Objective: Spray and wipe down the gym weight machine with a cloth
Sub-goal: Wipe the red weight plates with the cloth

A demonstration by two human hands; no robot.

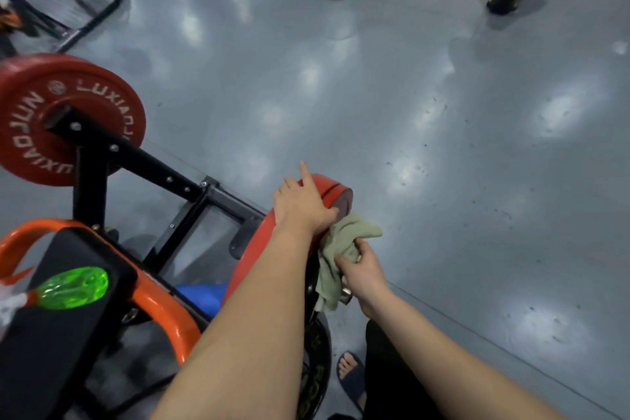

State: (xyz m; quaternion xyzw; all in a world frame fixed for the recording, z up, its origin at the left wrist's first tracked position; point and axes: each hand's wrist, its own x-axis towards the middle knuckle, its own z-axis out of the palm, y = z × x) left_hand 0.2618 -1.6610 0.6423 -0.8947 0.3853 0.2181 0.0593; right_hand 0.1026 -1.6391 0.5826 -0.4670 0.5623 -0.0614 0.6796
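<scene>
Right hand [363, 271]: grips cloth [344, 239].
Left hand [300, 204]: fingers straight, resting on red plate [329, 189] above cloth.
Red plates: two.
Spray bottle [73, 286]: one, contents unclear.

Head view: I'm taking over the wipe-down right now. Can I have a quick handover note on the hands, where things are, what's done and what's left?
Left hand: rests flat on the rim of the near plate, index finger straight.
Right hand: grips the cloth against that plate's outer face.
Bottle: lies on the black pad at lower left, in neither hand.
Done: cannot tell how much is already wiped; the cloth is on the near plate.
Left: finish this plate, then probably the far plate, frame and pad.
</scene>
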